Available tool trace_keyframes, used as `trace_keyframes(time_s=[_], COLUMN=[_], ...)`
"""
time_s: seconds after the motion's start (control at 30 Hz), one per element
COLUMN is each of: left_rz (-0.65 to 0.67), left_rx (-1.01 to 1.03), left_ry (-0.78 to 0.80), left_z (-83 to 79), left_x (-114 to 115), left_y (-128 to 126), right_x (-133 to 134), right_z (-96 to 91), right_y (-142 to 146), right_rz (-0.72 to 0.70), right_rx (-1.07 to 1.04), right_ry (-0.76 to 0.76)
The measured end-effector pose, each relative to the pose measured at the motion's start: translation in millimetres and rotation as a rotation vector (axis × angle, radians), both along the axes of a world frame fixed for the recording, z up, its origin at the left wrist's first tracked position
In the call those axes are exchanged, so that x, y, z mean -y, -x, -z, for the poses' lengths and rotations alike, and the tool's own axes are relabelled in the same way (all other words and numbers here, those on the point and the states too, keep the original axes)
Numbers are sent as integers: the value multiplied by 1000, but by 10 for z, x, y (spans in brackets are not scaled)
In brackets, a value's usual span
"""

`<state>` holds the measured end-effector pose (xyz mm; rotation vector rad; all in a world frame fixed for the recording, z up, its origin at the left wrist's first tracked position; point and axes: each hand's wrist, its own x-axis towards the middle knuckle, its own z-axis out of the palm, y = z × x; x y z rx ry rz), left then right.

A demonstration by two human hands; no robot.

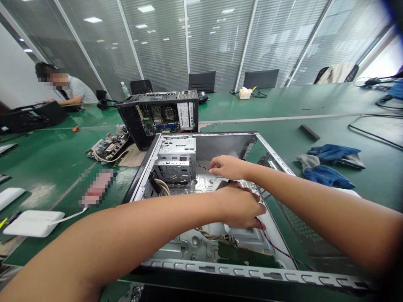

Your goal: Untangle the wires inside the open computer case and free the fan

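An open computer case [270, 153] lies on its side on the green table in front of me. My right hand [228, 167] reaches into it and pinches a thin multicoloured wire [203, 167] beside the metal drive cage [176, 159]. My left hand [241, 207] is lower inside the case, fingers curled down against the case floor over a bundle of wires [217, 237]; what it grips is hidden. A red-blue twisted wire [277, 249] runs from under it toward the front right corner.
A second open case with a motherboard [160, 115] stands behind. A loose circuit board [108, 147] lies to its left. Blue gloves [330, 165] rest at right, white devices [33, 222] at left. Another person [67, 88] sits at the far left. Chairs line the glass wall.
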<state>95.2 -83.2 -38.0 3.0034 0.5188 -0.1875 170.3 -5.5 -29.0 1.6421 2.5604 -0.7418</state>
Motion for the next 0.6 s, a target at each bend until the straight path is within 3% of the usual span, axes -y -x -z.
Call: trace_keyframes(time_s=[0.1, 0.27, 0.43, 0.6], left_rz=[7, 44, 116, 213], left_rx=[59, 96, 204, 436], left_ry=[16, 104, 156, 74], left_z=[-18, -39, 12, -58], left_x=[-4, -50, -141, -139], left_y=[9, 47, 121, 190], right_x=[-1, 39, 58, 48], right_z=[-10, -51, -60, -44], right_y=[-10, -45, -88, -108], right_rz=[30, 140, 145, 175], right_rx=[-105, -389, -637, -749], right_ry=[74, 337, 555, 606])
